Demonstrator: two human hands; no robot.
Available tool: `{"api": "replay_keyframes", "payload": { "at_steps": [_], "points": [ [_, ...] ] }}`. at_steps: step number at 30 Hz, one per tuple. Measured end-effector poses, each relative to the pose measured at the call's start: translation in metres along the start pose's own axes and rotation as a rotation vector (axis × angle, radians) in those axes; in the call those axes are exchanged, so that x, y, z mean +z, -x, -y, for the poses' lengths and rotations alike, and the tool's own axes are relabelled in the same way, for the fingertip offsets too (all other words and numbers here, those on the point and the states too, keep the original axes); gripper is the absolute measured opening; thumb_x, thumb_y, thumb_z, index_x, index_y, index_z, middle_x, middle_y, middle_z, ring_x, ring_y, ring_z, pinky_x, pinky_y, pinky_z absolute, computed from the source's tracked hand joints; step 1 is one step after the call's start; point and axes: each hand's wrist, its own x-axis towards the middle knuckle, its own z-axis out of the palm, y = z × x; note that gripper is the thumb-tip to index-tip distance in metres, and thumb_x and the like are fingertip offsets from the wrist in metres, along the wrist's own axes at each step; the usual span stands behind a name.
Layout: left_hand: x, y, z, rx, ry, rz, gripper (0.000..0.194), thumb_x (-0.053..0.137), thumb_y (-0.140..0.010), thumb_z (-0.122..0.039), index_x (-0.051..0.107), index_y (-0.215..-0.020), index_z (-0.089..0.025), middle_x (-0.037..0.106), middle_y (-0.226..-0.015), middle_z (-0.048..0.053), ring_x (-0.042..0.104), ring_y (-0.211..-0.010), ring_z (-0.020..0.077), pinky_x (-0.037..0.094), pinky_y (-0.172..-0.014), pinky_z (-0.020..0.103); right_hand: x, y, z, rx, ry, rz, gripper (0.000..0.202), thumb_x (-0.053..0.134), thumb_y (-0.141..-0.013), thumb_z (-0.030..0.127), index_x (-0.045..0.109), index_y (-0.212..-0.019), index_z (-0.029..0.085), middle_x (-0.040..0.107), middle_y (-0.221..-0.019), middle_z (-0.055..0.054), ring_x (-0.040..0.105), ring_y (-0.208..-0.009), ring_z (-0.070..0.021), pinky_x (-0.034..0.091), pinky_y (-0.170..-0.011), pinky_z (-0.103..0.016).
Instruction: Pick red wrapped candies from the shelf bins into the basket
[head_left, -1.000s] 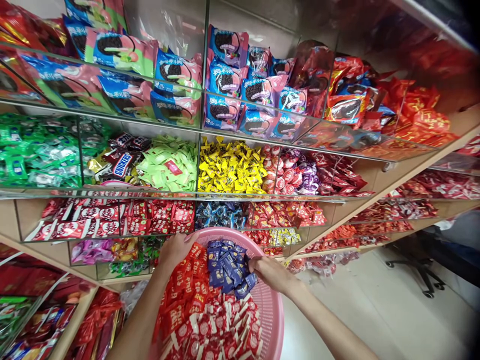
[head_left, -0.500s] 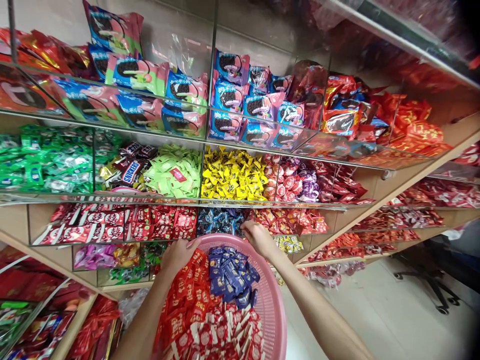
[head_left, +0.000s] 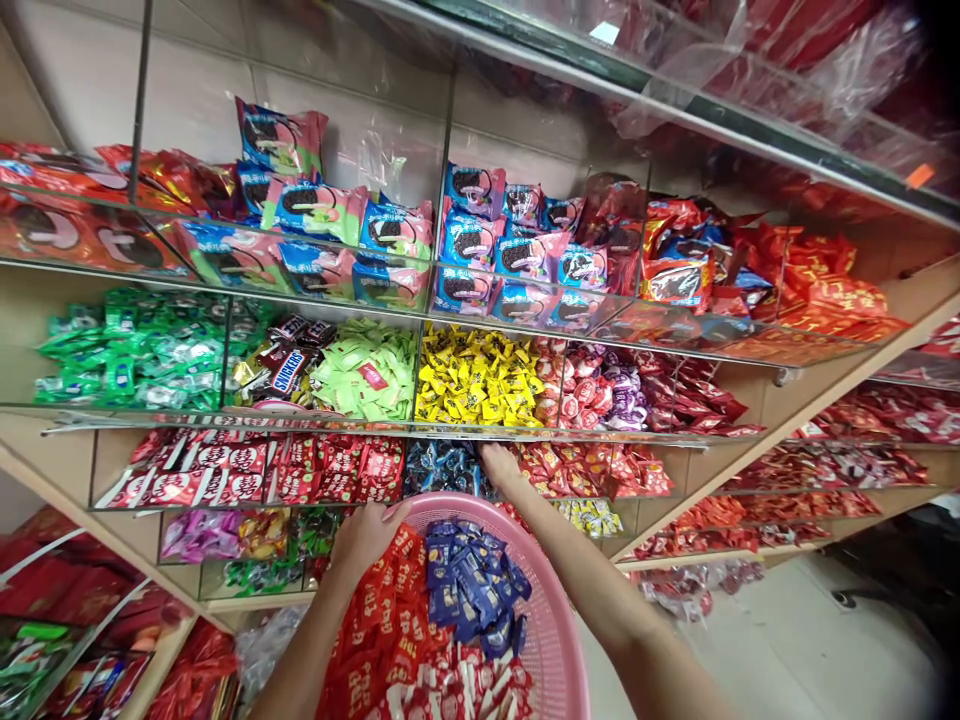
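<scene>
A light-wood shelving unit [head_left: 795, 405] is filling most of the view, leaning in the slanted frame, with clear upright dividers [head_left: 450, 110] partitioning its shelves. A pale grey back panel [head_left: 375, 115] is showing behind the upper shelf, and a dark-edged glass shelf [head_left: 675, 110] is running across the top right. Light is glinting off the glass and the shelf edges. At lower right, a pale, glossy floor [head_left: 795, 640] is stretching beneath the unit, with 1 black castor [head_left: 844, 599] standing on it near a dark, blurred corner.
</scene>
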Motion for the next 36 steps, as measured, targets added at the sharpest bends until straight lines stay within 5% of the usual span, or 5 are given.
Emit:
{"api": "replay_keyframes", "payload": {
  "at_steps": [14, 20, 27, 32, 36],
  "points": [
    [-0.006, 0.002, -0.003, -0.007, 0.008, 0.021, 0.067, 0.020, -0.077, -0.068, 0.064, -0.071, -0.018, 0.068, -0.080, 0.013, 0.063, -0.075, 0.0255, 0.038, -0.058, 0.026, -0.010, 0.041, -0.007, -0.085, -0.242, -0.286, 0.014, 0.035, -0.087, 0.021, 0.048, -0.092, 0.018, 0.059, -0.090, -0.007, 0.057, -0.077, -0.0156, 0.039, -0.067, -0.024],
    [-0.005, 0.001, -0.004, -0.004, 0.000, 0.033, 0.065, 0.022, -0.076, -0.069, 0.064, -0.071, -0.018, 0.068, -0.082, 0.013, 0.063, -0.076, 0.0260, 0.038, -0.058, 0.026, -0.011, 0.095, -0.008, -0.116, -0.813, -0.486, 0.012, 0.041, -0.085, 0.028, 0.046, -0.078, 0.019, 0.059, -0.091, -0.005, 0.051, -0.062, -0.0099, 0.040, -0.061, -0.023],
    [-0.003, 0.000, -0.004, -0.029, -0.004, 0.030, 0.067, 0.020, -0.077, -0.069, 0.064, -0.070, -0.018, 0.068, -0.080, 0.014, 0.063, -0.078, 0.0272, 0.037, -0.058, 0.026, -0.001, 0.156, -0.018, -0.020, -1.279, -0.172, 0.015, 0.050, -0.081, 0.034, 0.044, -0.077, 0.021, 0.054, -0.063, 0.002, 0.056, -0.055, -0.0120, 0.041, -0.053, -0.023],
    [0.000, -0.001, -0.003, -0.007, -0.011, 0.029, 0.069, 0.018, -0.077, -0.070, 0.064, -0.070, -0.018, 0.067, -0.077, 0.014, 0.063, -0.074, 0.0266, 0.035, -0.055, 0.026, 0.010, 0.181, -0.024, 0.022, -1.333, 0.170, 0.014, 0.052, -0.076, 0.030, 0.042, -0.072, 0.021, 0.048, -0.054, 0.007, 0.054, -0.045, -0.0101, 0.037, -0.044, -0.020],
    [0.000, -0.002, -0.002, -0.003, -0.017, 0.033, 0.071, 0.018, -0.075, -0.072, 0.065, -0.071, -0.018, 0.067, -0.076, 0.013, 0.063, -0.071, 0.0260, 0.034, -0.054, 0.026, 0.020, 0.184, -0.023, 0.084, -1.298, 0.308, 0.013, 0.052, -0.072, 0.026, 0.041, -0.070, 0.021, 0.047, -0.049, 0.008, 0.055, -0.043, -0.0112, 0.033, -0.039, -0.018]
  ]
}}
